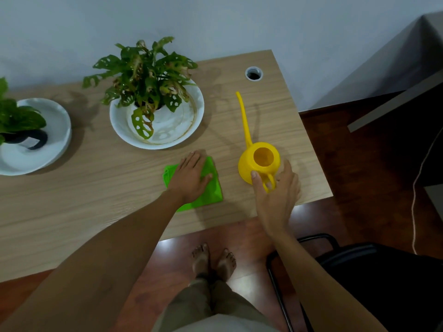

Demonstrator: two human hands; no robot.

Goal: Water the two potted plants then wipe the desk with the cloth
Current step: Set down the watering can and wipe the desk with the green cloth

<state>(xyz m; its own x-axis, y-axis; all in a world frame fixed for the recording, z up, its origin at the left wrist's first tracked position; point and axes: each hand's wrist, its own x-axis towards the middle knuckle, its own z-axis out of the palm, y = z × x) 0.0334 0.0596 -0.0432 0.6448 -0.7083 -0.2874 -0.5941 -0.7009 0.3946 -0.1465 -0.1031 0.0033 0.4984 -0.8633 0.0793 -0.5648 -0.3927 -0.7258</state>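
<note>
A yellow watering can (pixel 260 161) with a long thin spout stands upright near the desk's right front corner. My right hand (pixel 275 190) is around its handle, thumb against the can's body. A green cloth (pixel 208 188) lies flat on the wooden desk (pixel 96 188), and my left hand (pixel 190 177) rests palm-down on it, fingers spread. One potted plant (pixel 146 75) with holed leaves stands in a white bowl (pixel 191 123) at the back middle. The second potted plant (pixel 14 118) sits in a white dish (pixel 55 130) at the far left, partly cut off.
A round cable hole (pixel 253 73) is in the desk's back right. A black chair (pixel 359 271) stands on the wooden floor at the right, beside my bare feet (pixel 213 259). A grey wall runs behind the desk.
</note>
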